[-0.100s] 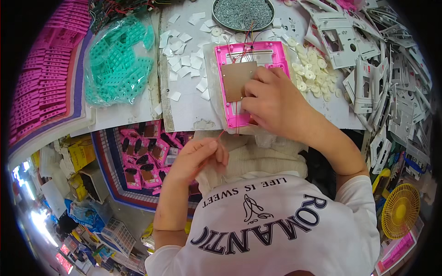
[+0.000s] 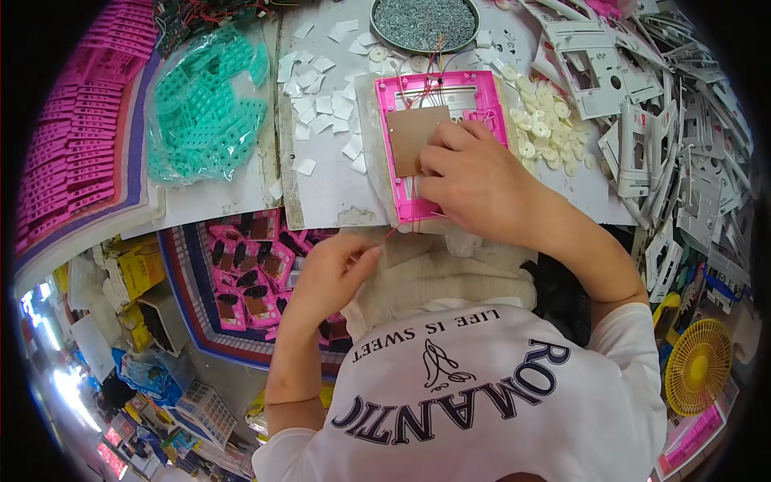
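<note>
White worktable point(image 2: 337, 197) fills the upper half of the view, crowded with parts, and ends at a near edge just above the person's lap. At 9 o'clock lie stacked pink panels point(image 2: 72, 136); at 11 o'clock, a clear bag of teal moulded pieces point(image 2: 205, 112); at 3 o'clock, a heap of white plastic frames point(image 2: 683, 169). At 12 o'clock stands a round tray of small metal screws point(image 2: 424, 20), with loose white paper squares point(image 2: 317, 104) to its lower left and pale round discs point(image 2: 542, 124) to its lower right.

Pink rectangular housing point(image 2: 438, 136) — the workpiece — lies flat at the table's near edge, just above centre. Its long axis runs from 12 to 6 o'clock; the windowed end, where thin red and dark wires enter, points to 12. A brown circuit board point(image 2: 414, 136) sits in the open back.

Right hand point(image 2: 482, 181) rests on the housing, fingers curled, pressing the board's right edge down. Left hand point(image 2: 333, 269) sits below the table edge at about 7 o'clock from the housing, fingertips pinched on a thin red wire point(image 2: 392, 233) trailing from the housing's lower corner.

Judged step — seating the board and dressing its leads. The next move probably calls for steady downward pressure from the right hand and gentle tension on the wire, without tearing it free.
</note>
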`<state>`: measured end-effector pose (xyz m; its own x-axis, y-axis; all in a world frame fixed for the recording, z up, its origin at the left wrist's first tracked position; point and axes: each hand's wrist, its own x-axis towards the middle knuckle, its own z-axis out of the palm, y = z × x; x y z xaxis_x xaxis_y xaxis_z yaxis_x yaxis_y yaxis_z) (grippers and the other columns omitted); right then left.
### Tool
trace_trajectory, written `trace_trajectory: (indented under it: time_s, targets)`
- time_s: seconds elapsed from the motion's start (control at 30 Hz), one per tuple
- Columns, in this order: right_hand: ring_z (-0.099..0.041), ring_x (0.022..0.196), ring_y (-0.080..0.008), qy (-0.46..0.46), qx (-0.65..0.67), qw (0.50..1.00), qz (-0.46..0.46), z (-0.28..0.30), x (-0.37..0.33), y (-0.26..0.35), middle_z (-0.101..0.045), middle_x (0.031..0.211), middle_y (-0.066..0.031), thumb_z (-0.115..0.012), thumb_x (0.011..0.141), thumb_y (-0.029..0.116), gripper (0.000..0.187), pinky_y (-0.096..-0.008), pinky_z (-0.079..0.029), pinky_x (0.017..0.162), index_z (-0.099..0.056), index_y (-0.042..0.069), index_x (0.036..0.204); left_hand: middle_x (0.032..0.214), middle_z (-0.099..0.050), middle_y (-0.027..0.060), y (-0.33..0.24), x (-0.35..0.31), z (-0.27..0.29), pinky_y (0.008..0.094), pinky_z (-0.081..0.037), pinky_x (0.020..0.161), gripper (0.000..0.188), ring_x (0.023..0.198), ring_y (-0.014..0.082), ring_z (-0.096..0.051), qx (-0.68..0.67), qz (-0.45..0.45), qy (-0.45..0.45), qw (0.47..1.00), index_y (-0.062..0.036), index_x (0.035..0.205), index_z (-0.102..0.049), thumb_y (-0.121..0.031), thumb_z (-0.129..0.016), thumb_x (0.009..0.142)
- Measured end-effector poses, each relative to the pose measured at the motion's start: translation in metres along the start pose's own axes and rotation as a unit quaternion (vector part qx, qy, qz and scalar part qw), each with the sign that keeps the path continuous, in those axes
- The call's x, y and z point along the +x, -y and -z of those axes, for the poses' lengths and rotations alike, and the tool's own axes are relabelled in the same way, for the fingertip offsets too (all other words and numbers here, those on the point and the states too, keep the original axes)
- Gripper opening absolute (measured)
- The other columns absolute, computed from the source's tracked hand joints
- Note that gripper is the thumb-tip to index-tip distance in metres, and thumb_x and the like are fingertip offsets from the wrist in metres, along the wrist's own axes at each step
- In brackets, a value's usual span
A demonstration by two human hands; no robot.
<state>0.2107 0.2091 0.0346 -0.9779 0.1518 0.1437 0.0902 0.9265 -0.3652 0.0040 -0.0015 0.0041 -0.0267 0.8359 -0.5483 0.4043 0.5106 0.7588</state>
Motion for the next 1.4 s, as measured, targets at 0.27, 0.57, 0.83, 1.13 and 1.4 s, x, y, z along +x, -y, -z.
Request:
trace_trajectory:
  time_s: [0.27,0.57,0.83,1.13,1.4]
  targets:
    - [-0.052,0.116,-0.0308,0.054,0.037,0.998,-0.018,0.017,-0.006,0.005,-0.06,0.107,-0.0066,-0.076,0.068,0.009,0.026,-0.0445,-0.045,0.098,-0.066,0.006,0.092,0.085,-0.062,0.01,-0.064,0.001,-0.028,0.0387,-0.049,0.069,0.032,0.078,0.0289,-0.061,0.155,-0.181,-0.252,0.938,-0.0062,0.096,-0.065,-0.02,-0.086,0.078]
    - [-0.055,0.108,-0.0308,-0.04,0.09,0.995,0.026,0.011,-0.019,-0.009,-0.061,0.103,-0.0087,-0.08,0.071,0.014,0.023,-0.0411,-0.052,0.089,-0.066,0.005,0.086,0.083,-0.059,0.0063,-0.061,0.024,-0.034,0.0436,-0.045,0.066,0.023,0.071,0.0304,-0.059,0.218,-0.202,-0.244,0.923,-0.0102,0.09,-0.059,-0.013,-0.078,0.078]
    - [-0.057,0.117,-0.0359,-0.137,0.121,0.983,0.011,0.016,-0.041,-0.014,-0.065,0.111,-0.0093,-0.081,0.067,0.01,0.025,-0.0432,-0.054,0.091,-0.062,0.006,0.082,0.071,-0.056,0.0069,-0.065,0.013,-0.007,0.0371,-0.042,0.055,0.014,0.057,0.0231,-0.052,0.069,-0.119,-0.262,0.955,-0.005,0.089,-0.059,-0.002,-0.069,0.08]
    - [-0.058,0.104,-0.0342,-0.227,0.118,0.967,-0.018,-0.01,-0.068,0.022,-0.066,0.11,-0.0077,-0.084,0.069,0.014,0.025,-0.0416,-0.052,0.083,-0.061,0.009,0.077,0.101,-0.063,0.0125,-0.092,0.029,0.0,0.0361,-0.051,0.067,0.028,0.08,0.0276,-0.06,0.104,-0.256,-0.223,0.935,-0.0043,0.104,-0.064,-0.003,-0.074,0.078]
    - [-0.058,0.103,-0.0355,-0.225,0.114,0.967,-0.04,-0.008,-0.04,-0.003,-0.063,0.106,-0.0103,-0.08,0.074,0.013,0.022,-0.0416,-0.054,0.085,-0.061,0.006,0.084,0.112,-0.065,0.0116,-0.088,0.071,-0.004,0.0429,-0.05,0.091,0.035,0.108,0.0345,-0.059,0.258,-0.338,-0.231,0.875,-0.0063,0.108,-0.07,-0.004,-0.08,0.075]
